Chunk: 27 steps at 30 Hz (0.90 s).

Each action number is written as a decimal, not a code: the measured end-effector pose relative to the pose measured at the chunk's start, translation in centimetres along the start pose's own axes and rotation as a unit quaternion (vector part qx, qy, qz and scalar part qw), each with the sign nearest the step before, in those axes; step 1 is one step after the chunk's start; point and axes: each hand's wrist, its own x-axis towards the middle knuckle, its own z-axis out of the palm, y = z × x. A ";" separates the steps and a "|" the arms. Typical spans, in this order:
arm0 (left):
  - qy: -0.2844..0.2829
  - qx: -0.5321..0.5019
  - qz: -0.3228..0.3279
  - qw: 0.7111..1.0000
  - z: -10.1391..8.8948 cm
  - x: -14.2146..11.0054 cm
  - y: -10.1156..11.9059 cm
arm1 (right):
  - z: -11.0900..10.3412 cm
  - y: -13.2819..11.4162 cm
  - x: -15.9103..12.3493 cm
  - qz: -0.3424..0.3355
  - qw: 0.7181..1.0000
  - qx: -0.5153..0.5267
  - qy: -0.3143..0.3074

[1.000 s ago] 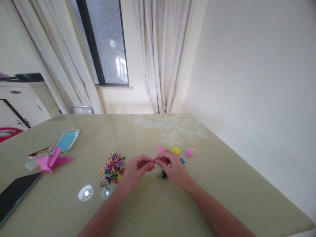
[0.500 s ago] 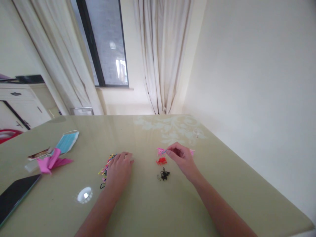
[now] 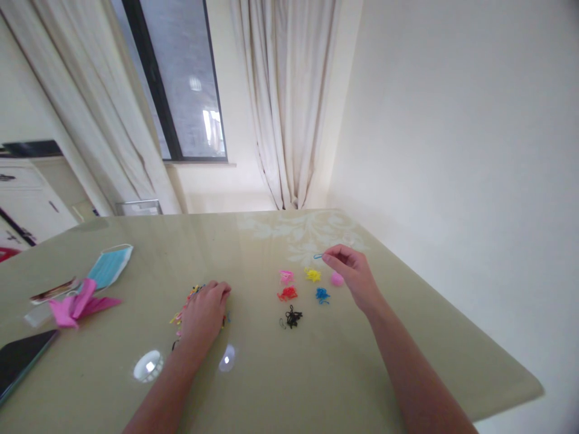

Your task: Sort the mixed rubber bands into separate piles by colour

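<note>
My right hand (image 3: 353,275) pinches a small blue rubber band (image 3: 318,256) above the table, over the sorted piles. Below it lie small heaps of bands: pink (image 3: 286,276), yellow (image 3: 312,275), red (image 3: 287,293), blue (image 3: 322,295), black (image 3: 292,316), and a pink lump (image 3: 336,278) beside my hand. My left hand (image 3: 202,313) rests, fingers curled, on the mixed pile of coloured bands (image 3: 183,310), covering most of it.
The glossy beige table (image 3: 316,374) ends at a wall on the right. At the far left lie a blue face mask (image 3: 108,268), a pink folded paper (image 3: 75,303), a flat card (image 3: 52,290) and a dark phone (image 3: 18,358). Curtains and a window stand behind.
My hands parted: the left went down onto the mixed pile, the right lifted the blue band up and to the right. The camera shifted slightly rightwards.
</note>
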 end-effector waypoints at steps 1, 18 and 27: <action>-0.002 -0.006 -0.005 1.000 -0.1 0.0 0.0 | -0.5 0.4 0.2 0.007 0.999 -0.042 -0.013; 0.129 -0.248 -0.030 0.960 -0.2 0.7 -0.9 | -1.4 3.5 -0.1 0.124 0.904 -0.349 -0.214; 0.049 -0.606 -0.076 0.790 -1.3 0.2 1.7 | -1.2 3.5 -0.2 0.159 0.866 -0.423 -0.214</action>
